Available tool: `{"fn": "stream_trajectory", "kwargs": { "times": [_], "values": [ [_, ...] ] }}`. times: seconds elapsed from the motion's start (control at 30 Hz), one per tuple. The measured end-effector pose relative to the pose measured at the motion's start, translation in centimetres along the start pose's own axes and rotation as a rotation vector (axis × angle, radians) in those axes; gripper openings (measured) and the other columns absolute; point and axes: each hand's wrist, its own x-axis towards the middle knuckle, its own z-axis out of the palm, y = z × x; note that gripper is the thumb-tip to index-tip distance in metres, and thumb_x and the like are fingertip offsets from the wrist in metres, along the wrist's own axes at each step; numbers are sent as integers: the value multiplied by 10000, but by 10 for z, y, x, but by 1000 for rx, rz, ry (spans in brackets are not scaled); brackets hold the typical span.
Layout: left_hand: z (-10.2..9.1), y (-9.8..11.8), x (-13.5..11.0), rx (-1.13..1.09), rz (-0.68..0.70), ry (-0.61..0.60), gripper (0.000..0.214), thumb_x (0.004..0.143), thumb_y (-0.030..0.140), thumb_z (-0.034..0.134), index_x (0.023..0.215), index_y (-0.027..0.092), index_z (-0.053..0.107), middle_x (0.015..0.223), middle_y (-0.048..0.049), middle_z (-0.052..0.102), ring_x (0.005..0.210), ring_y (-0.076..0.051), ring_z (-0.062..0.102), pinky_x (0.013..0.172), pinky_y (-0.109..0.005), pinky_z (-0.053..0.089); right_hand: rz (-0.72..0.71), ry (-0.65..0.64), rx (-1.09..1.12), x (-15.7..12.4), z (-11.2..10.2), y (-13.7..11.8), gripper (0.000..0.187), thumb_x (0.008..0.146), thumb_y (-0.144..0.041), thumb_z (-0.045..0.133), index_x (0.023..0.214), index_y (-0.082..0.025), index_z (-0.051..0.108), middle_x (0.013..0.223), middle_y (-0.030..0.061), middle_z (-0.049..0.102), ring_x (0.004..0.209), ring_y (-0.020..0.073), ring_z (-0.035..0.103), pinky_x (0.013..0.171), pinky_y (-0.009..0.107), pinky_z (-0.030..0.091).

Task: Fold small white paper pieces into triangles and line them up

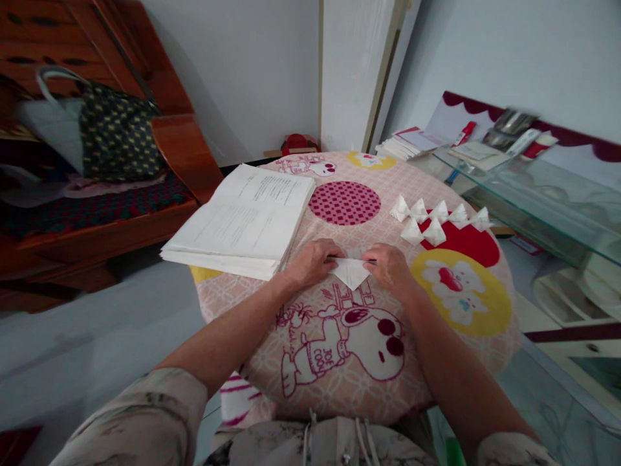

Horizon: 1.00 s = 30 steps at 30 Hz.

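Observation:
Between my two hands is a folded piece of white paper (351, 272), a triangle whose point faces me. My left hand (317, 261) pinches its left corner, fingers closed. At the opposite corner, my right hand (389, 264) grips the paper the same way. Several small folded paper pyramids (431, 231) stand in two rows on the tablecloth, beyond my right hand. A thick stack of printed sheets (242, 220) lies open, just past my left forearm.
A cartoon-printed cloth (359, 388) covers the round table. Right of it stands a glass shelf (543, 200) with papers, a red-capped item and a cup. At left, a wooden bench (177, 155) holds a dark patterned bag (119, 133).

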Motion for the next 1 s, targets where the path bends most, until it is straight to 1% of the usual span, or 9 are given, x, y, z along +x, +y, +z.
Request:
{"fn": "stream_trajectory", "kwargs": {
  "times": [0.1,0.17,0.27,0.37,0.5,0.7,1.0],
  "values": [
    [1,3,-2,38,61,-5,276,836,22,562,978,152,760,944,-72,722,935,-184,650,875,-316,524,-76,12,-79,-5,2,1,252,907,-148,578,708,-176,730,800,83,660,855,220,581,732,313,413],
    [2,5,-5,68,99,-16,298,861,24,529,1000,153,759,957,-80,711,942,-186,644,856,-308,523,-116,7,-118,-10,4,1,283,923,-132,553,697,-176,718,793,87,644,855,224,566,716,316,407],
    [2,9,-9,131,152,-50,286,897,43,516,1017,149,753,974,-88,698,936,-184,631,823,-292,510,-176,-5,-151,-18,7,-1,282,947,-109,519,776,-172,734,848,95,652,886,227,559,707,315,406],
    [2,15,-12,244,207,-116,219,935,94,537,972,146,746,952,-88,686,887,-185,606,781,-292,491,-210,-7,-186,-25,10,-4,267,961,-96,506,860,-169,742,896,103,660,906,229,550,705,315,407],
    [3,20,-14,382,254,-167,162,949,128,566,906,136,722,877,-81,663,808,-190,566,731,-309,462,-246,-1,-233,-30,11,-7,245,952,-73,523,880,-159,741,895,109,662,901,227,543,714,319,408],
    [3,19,-15,382,232,-186,175,963,142,563,880,144,717,818,-58,635,758,-171,540,676,-292,418,-266,6,-267,-31,12,-6,241,936,-66,552,803,-152,734,860,107,658,885,229,540,711,329,415],
    [0,21,-16,369,214,-188,208,968,148,550,837,149,712,802,-50,623,754,-159,536,663,-286,419,-280,26,-263,-30,10,-7,271,920,-47,553,738,-161,718,813,106,652,853,229,539,683,326,389]
  ]
}}
